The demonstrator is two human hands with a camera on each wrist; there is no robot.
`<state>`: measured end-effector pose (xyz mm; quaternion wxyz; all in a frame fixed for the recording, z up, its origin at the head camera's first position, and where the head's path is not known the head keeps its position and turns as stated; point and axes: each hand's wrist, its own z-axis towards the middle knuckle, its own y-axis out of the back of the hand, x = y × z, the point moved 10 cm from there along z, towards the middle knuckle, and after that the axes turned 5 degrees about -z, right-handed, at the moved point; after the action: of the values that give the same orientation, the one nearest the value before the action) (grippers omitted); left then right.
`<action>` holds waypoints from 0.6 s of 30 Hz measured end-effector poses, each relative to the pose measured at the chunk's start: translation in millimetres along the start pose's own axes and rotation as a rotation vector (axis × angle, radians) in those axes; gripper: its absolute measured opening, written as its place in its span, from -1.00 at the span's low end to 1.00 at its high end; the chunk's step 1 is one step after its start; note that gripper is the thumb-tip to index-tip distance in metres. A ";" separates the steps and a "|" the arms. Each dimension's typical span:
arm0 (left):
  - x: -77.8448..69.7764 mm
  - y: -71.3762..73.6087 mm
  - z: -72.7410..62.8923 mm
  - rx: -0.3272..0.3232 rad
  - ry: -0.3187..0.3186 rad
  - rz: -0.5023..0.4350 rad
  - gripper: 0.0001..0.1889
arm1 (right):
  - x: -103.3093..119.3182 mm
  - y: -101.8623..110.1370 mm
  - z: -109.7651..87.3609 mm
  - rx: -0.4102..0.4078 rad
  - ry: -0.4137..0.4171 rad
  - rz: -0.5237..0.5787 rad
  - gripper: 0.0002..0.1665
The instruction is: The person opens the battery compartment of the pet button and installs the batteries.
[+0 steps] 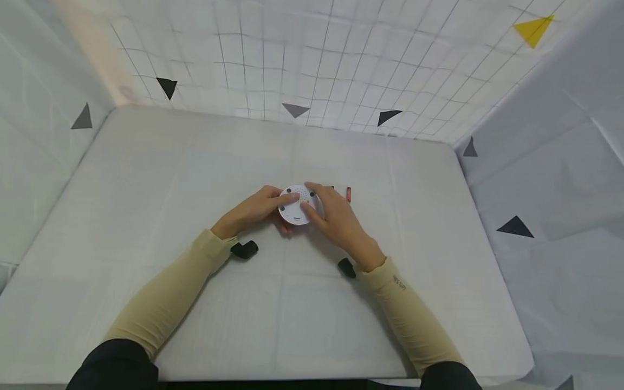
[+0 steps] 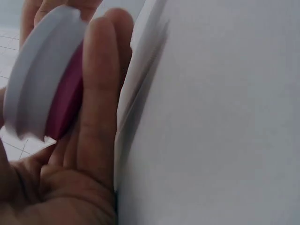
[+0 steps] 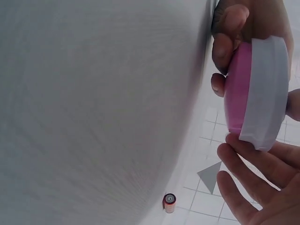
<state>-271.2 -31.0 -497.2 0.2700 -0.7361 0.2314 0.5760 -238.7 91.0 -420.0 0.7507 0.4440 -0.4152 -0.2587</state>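
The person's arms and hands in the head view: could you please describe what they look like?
The left hand and right hand are gloveless. Fitted tan sleeves reach down to the wrists, with small dark lettering near the right wrist. Black sleeves show further up, and a small black wrist camera sits on each side.

- A broad white-covered table [image 1: 424, 216], faintly creased.
- A red-and-black battery [image 1: 348, 195], right of middle, toward the far side.
- Just left, a dark tip [image 1: 332, 187], mostly hidden.
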 end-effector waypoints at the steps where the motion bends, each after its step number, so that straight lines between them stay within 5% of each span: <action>1: 0.2 0.9 0.1 -0.010 -0.002 0.003 -0.48 | 0.2 0.9 -0.1 -0.012 0.003 -0.004 -0.36; 11: -0.4 5.9 0.5 -0.095 -0.038 -0.012 -0.42 | 20.9 24.5 -7.8 -0.235 0.178 0.014 -0.54; 18: 0.7 9.2 -1.5 -0.134 -0.009 0.029 -0.39 | 33.7 27.0 -9.1 -0.252 0.266 -0.009 -0.67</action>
<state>-276.0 -38.9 -498.8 0.2128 -0.7465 0.2020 0.5973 -212.9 82.4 -385.3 0.8476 0.3784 -0.2745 -0.2510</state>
